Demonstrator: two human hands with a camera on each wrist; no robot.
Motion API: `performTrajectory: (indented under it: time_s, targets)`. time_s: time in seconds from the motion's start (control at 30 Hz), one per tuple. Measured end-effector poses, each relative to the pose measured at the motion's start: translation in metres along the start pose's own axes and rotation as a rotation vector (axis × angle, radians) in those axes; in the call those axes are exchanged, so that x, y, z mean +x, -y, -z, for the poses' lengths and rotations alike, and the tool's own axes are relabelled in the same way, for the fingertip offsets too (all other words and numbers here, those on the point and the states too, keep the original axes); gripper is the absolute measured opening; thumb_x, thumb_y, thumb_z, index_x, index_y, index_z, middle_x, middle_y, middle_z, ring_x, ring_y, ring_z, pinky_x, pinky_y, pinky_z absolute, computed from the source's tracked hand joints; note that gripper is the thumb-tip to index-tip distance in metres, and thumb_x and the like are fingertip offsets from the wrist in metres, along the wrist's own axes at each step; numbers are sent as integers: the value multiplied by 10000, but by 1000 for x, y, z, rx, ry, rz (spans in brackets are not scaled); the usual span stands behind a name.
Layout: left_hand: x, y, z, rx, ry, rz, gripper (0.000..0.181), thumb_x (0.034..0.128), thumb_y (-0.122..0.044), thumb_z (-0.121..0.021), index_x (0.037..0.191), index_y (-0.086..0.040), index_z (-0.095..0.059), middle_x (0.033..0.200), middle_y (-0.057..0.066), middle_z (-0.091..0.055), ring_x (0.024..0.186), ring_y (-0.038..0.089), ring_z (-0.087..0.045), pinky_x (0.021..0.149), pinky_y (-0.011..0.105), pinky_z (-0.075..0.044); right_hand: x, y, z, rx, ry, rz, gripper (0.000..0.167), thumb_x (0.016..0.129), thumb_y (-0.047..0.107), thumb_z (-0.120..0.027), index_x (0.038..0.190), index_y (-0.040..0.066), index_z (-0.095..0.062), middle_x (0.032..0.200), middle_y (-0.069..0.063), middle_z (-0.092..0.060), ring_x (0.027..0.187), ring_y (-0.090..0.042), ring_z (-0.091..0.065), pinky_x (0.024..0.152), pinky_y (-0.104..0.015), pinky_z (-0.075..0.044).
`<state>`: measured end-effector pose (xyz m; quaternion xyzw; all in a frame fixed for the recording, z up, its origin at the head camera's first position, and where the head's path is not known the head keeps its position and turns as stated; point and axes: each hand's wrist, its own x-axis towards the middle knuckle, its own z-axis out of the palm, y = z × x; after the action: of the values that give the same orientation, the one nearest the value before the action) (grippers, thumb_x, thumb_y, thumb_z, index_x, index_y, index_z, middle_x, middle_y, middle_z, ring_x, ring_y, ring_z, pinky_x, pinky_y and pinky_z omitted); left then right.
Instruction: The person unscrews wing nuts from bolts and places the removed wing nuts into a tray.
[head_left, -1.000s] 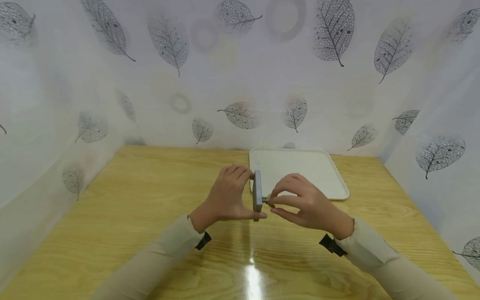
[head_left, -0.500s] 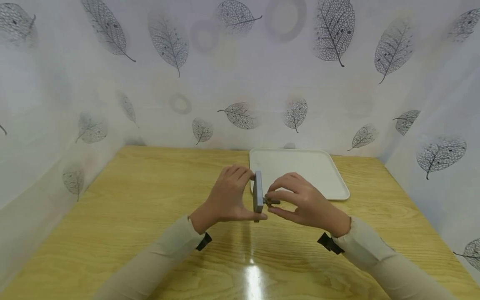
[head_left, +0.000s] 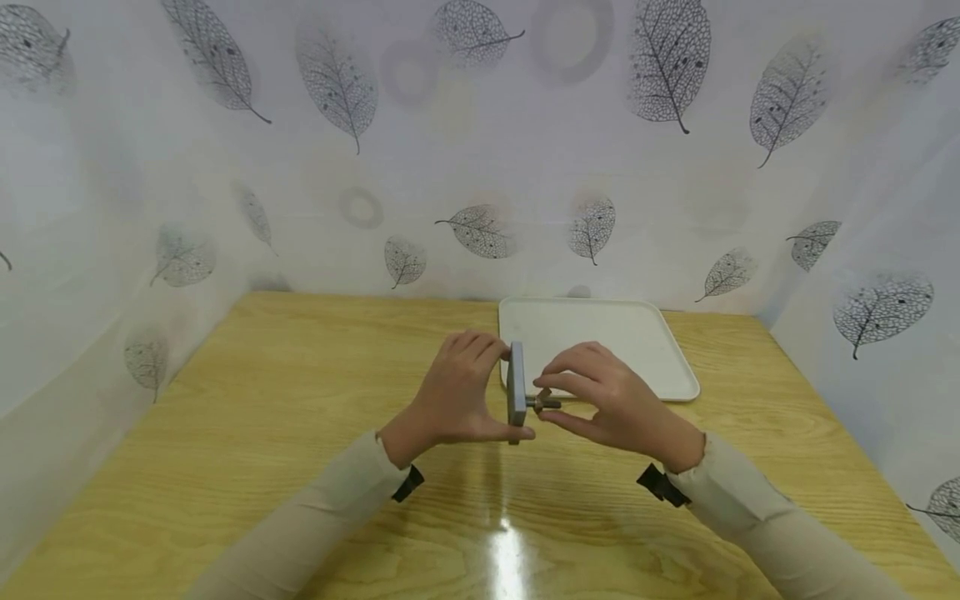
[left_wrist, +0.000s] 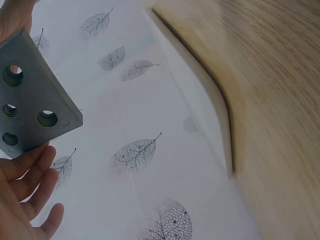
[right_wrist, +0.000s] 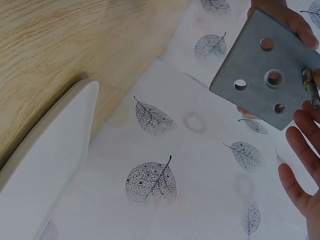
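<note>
A grey metal plate (head_left: pixel 516 383) with several round holes stands on edge above the table. My left hand (head_left: pixel 461 392) grips it, fingers on its top edge and thumb beneath. From the plate's right face sticks a threaded bolt (head_left: pixel 553 404) carrying a brass-coloured wing nut (head_left: pixel 543 395). My right hand (head_left: pixel 611 404) has thumb and fingertips about the wing nut, thumb below and index finger above. In the right wrist view the wing nut (right_wrist: pixel 306 76) sits close to the plate (right_wrist: pixel 255 65), partly covered by fingers. The left wrist view shows the plate's other face (left_wrist: pixel 35 100).
A white tray (head_left: pixel 600 321) lies on the wooden table (head_left: pixel 337 358) behind the right hand. Leaf-patterned cloth (head_left: pixel 480 150) rises behind and at both sides of the table.
The right fingers have shifted about the bolt and spread a little, so the bolt's end and the wing nut now show. The left hand and plate have stayed almost still.
</note>
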<state>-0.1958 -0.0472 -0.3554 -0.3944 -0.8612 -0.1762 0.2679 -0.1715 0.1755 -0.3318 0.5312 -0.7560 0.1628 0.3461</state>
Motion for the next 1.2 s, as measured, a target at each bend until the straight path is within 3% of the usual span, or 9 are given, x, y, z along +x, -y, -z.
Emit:
performTrajectory:
  time_s: [0.47, 0.87, 1.2]
  targets:
    - [0, 1, -1, -4, -9, 3, 834, 519, -713, -745, 1062, -102, -581, 1014, 9, -585, 978, 175, -515, 911, 378, -419, 2, 6, 3, 66, -3, 49, 257, 934, 307, -555, 868, 106, -701, 893, -24, -635, 853, -164, -581, 843, -316, -449]
    - [-1, 1, -1, -16, -10, 7, 832, 513, -714, -746, 1060, -108, -582, 1013, -1, -586, 968, 166, -506, 896, 371, -416, 5, 5, 5, 42, 1, 25, 287, 970, 289, -490, 889, 102, -693, 905, -26, -638, 867, -170, -580, 866, -306, -436]
    - [-1, 1, 0, -3, -13, -1, 842, 510, -712, -749, 1065, -101, -581, 1018, 4, -589, 971, 167, -507, 890, 365, -418, 3, 4, 3, 38, 19, 9, 288, 948, 328, -523, 932, 88, -681, 936, -32, -635, 891, -174, -581, 868, -311, -441]
